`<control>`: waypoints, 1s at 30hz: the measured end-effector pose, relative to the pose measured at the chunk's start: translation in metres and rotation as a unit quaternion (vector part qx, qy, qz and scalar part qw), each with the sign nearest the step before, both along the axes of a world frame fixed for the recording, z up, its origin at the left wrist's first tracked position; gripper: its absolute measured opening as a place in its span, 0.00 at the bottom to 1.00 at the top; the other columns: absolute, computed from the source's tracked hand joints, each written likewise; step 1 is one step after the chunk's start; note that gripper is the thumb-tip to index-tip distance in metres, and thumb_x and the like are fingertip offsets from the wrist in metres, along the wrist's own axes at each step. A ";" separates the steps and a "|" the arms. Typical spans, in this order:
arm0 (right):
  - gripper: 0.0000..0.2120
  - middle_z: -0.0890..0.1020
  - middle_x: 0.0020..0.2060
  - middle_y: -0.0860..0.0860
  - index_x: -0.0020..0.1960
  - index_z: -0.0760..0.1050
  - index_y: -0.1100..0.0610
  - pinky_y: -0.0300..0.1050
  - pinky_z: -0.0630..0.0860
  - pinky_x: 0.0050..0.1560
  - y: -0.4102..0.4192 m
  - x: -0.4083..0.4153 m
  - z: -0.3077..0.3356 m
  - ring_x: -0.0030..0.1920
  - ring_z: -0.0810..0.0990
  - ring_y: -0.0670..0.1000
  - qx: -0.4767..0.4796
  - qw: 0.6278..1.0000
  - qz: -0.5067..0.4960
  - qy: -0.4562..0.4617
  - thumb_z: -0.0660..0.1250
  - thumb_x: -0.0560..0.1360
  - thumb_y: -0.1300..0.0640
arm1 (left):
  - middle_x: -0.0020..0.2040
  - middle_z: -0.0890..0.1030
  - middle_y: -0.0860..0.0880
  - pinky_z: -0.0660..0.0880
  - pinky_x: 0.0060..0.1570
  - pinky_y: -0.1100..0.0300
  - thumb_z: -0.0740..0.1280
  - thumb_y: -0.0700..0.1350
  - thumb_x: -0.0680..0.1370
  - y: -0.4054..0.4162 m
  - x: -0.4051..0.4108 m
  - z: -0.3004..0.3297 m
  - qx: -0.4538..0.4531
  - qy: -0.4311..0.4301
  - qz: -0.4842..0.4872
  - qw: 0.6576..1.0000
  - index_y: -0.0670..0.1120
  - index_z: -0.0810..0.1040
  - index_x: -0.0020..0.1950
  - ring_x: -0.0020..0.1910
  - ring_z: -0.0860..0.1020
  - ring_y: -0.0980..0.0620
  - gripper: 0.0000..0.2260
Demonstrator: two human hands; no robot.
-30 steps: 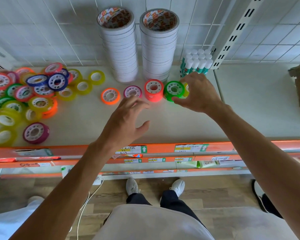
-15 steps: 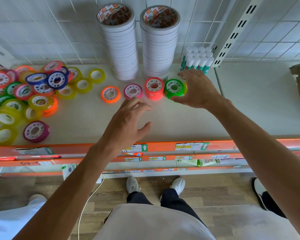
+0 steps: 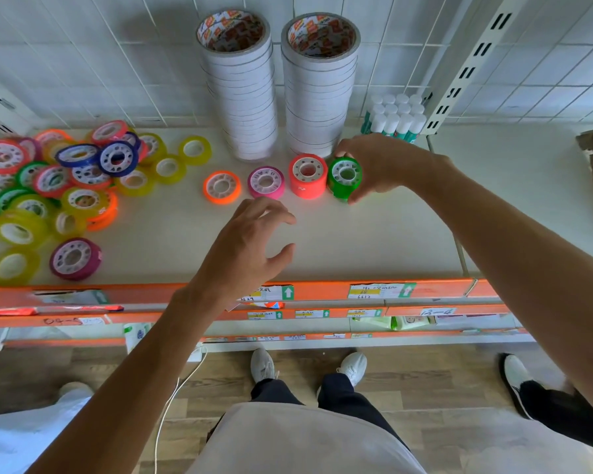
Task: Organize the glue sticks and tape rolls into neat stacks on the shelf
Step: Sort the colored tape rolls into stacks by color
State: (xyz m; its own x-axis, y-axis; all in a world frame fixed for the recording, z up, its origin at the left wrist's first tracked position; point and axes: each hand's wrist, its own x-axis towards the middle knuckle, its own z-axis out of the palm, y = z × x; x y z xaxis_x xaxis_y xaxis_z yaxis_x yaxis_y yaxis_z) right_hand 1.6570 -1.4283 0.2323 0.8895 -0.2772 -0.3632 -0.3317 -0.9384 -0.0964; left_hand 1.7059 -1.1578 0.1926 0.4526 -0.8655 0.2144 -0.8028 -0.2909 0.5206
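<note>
The right hand (image 3: 387, 169) held the green tape stack (image 3: 344, 177) with thumb and fingers curled round its sides, most likely to square the rolls over one another and nudge the column into line with its neighbours. That stack stood on the shelf (image 3: 356, 241) at the right end of a short row: just left of it the red-orange stack (image 3: 307, 179), then a pink roll (image 3: 266, 182) and an orange roll (image 3: 222, 186), each lying flat with its core upward, apparently sorted by colour so further rolls could be added on top. The left hand (image 3: 250, 241) hovered above the shelf in front of the pink roll, fingers loosely spread and holding nothing, seemingly ready to fetch another roll. Further left lay the unsorted heap of coloured rolls (image 3: 59, 186), overlapping and tilted, so much of the job looked unfinished. Behind the row, two tall columns of white tape (image 3: 278, 107) stood against the wall grid, and the glue sticks (image 3: 396, 119) were packed upright in the corner beside the shelf upright (image 3: 469, 63), already tidy.
</note>
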 end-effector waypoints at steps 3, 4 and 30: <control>0.46 0.76 0.66 0.52 0.72 0.67 0.51 0.55 0.74 0.62 0.002 0.003 0.002 0.66 0.74 0.57 -0.022 1.000 0.004 0.011 0.81 0.61 0.39 | 0.57 0.79 0.49 0.74 0.58 0.55 0.74 0.43 0.73 0.000 0.000 0.000 -0.003 -0.001 0.002 1.000 0.44 0.81 0.58 0.58 0.76 0.48 0.14; 0.45 0.76 0.67 0.52 0.72 0.68 0.51 0.56 0.74 0.62 0.003 0.003 0.002 0.66 0.73 0.57 -0.029 1.000 0.005 0.012 0.80 0.61 0.38 | 0.57 0.79 0.49 0.74 0.58 0.55 0.74 0.43 0.73 0.000 -0.001 0.000 -0.003 -0.002 0.003 1.000 0.44 0.81 0.58 0.58 0.76 0.48 0.14; 0.37 0.79 0.61 0.51 0.70 0.70 0.51 0.53 0.77 0.55 0.126 -0.024 0.009 0.59 0.78 0.56 0.033 0.989 0.012 -0.146 0.75 0.67 0.36 | 0.55 0.79 0.49 0.71 0.56 0.58 0.66 0.52 0.75 0.072 0.039 0.017 0.038 0.003 0.050 0.998 0.44 0.80 0.59 0.57 0.76 0.48 0.17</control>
